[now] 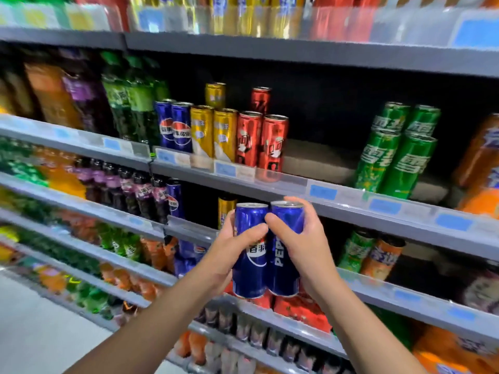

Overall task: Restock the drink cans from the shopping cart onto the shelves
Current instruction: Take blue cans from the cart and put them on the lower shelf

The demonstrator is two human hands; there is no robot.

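I hold two tall blue Pepsi cans upright, side by side and touching, in front of the shelves. My left hand [229, 255] grips the left blue can [249, 276]. My right hand [305, 247] grips the right blue can [283, 273], its thumb reaching across to the left can. Above them, the can shelf [294, 182] carries two blue Pepsi cans [175, 128], yellow cans [213, 130], red cans [262, 141] and, further right, green cans [397, 157]. The shopping cart is out of view.
A dark open stretch of shelf [324, 155] lies between the red and green cans. Bottles [121, 98] fill the shelf to the left. An orange bottle [483, 163] stands at the far right. Lower shelves hold more bottles and cans. Pale floor [40, 333] shows bottom left.
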